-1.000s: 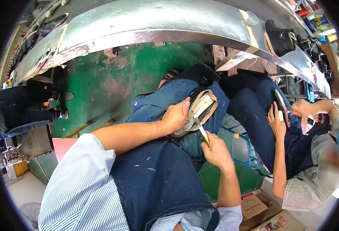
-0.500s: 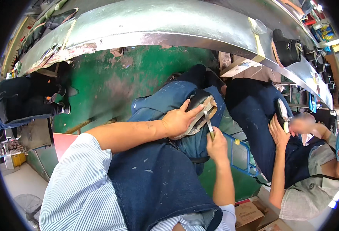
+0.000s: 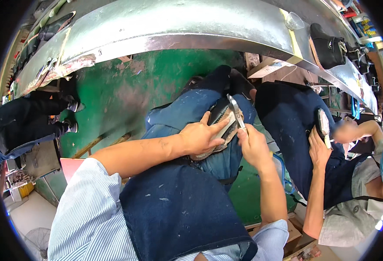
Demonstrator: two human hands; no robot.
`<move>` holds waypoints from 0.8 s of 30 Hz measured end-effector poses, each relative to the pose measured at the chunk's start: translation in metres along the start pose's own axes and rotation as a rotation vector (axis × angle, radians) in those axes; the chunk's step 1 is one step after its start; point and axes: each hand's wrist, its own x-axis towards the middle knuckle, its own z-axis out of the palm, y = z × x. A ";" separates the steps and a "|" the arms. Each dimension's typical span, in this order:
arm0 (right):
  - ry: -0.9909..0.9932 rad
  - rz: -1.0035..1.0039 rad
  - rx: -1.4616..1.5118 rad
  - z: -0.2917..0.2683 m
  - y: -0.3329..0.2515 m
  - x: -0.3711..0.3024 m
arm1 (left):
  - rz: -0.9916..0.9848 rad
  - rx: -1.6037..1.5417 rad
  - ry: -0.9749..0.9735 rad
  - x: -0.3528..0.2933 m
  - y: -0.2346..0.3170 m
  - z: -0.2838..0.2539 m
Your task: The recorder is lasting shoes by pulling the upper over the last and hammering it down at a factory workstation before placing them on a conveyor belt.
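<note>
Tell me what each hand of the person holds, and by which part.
The left hand presses a shoe on the knee, gripping its side and sole. The right hand holds a thin metal tool by its lower end.

Bright, even daylight fills the room, strongest at the right rim. The long metal table [image 3: 165, 26] throws back a dull glare and shades the green floor [image 3: 126, 93] beneath it. Straight edges bow hard toward the black circular border; the centre stays sharp.
</note>
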 end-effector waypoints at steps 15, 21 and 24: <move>-0.126 0.227 0.242 0.022 -0.004 -0.037 | -0.189 -0.712 0.063 -0.036 -0.022 0.017; -0.153 0.135 0.158 0.028 -0.006 -0.046 | -0.150 -0.785 0.025 -0.038 -0.030 0.020; 0.020 -0.001 -0.013 0.054 0.011 -0.055 | -0.117 -0.698 -0.049 -0.037 -0.022 0.004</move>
